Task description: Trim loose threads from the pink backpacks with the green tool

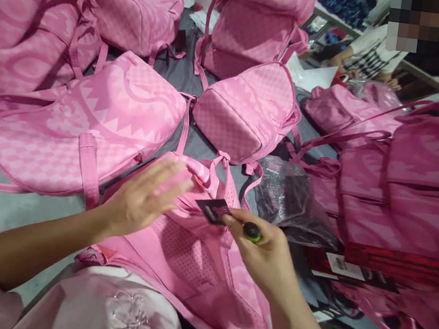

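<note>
A pink backpack (196, 257) lies back-side up in front of me, its perforated padding showing. My left hand (146, 195) hovers just over its top handle, fingers stretched out and slightly blurred, holding nothing. My right hand (267, 253) is closed in a pinch on a small dark tag (214, 210) at the backpack's top. A small black and green tool (251, 232) is tucked in the same hand.
Several more pink backpacks (245, 111) lie over the grey table (201, 149) and stack at left (28, 23) and right (412, 188). A crumpled clear plastic bag (291, 200) lies right of my bag. Another person (371, 52) works at the far right.
</note>
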The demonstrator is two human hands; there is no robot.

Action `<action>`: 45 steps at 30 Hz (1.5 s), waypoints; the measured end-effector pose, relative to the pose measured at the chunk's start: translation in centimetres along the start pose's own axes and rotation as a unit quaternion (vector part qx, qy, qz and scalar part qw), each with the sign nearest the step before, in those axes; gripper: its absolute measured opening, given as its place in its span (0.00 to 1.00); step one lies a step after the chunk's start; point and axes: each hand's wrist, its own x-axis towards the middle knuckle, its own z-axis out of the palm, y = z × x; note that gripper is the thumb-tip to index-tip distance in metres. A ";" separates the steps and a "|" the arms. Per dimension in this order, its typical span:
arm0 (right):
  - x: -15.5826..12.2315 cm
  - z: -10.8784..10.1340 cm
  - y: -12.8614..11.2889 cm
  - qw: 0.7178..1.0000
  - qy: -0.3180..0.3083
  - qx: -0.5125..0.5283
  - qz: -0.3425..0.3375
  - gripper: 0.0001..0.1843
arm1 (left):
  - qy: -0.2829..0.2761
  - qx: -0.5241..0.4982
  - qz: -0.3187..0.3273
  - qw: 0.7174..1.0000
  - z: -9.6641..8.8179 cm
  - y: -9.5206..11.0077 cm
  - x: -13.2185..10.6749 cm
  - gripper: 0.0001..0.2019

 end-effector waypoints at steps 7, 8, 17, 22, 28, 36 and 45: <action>1.8 3.2 0.0 0.952 -0.016 -0.246 -0.181 0.21 | -0.217 0.007 -0.285 0.934 -0.8 -1.4 -4.5 0.49; 2.1 3.6 -0.3 0.947 -0.041 -0.268 -0.172 0.21 | -0.215 0.004 -0.281 0.935 -0.6 -1.5 -4.8 0.48; 3.3 5.3 -1.4 0.939 -0.116 -0.311 -0.088 0.19 | -0.163 -0.035 -0.269 0.948 -0.1 -1.8 -4.9 0.47; 4.2 6.7 -1.4 0.931 -0.193 -0.306 -0.054 0.15 | -0.161 -0.052 -0.269 0.948 -0.2 -1.8 -5.0 0.44; 6.3 7.8 -1.4 0.852 -0.302 -0.417 -0.094 0.08 | -0.153 -0.038 -0.268 0.951 0.3 -1.9 -5.3 0.44; 6.0 8.4 -1.8 0.893 -0.226 -0.365 -0.137 0.08 | -0.152 -0.017 -0.251 0.956 1.2 -2.5 -6.2 0.43; 7.7 10.6 -2.4 0.973 -0.167 -0.119 -0.107 0.16 | -0.153 -0.025 -0.241 0.958 1.2 -3.1 -6.5 0.43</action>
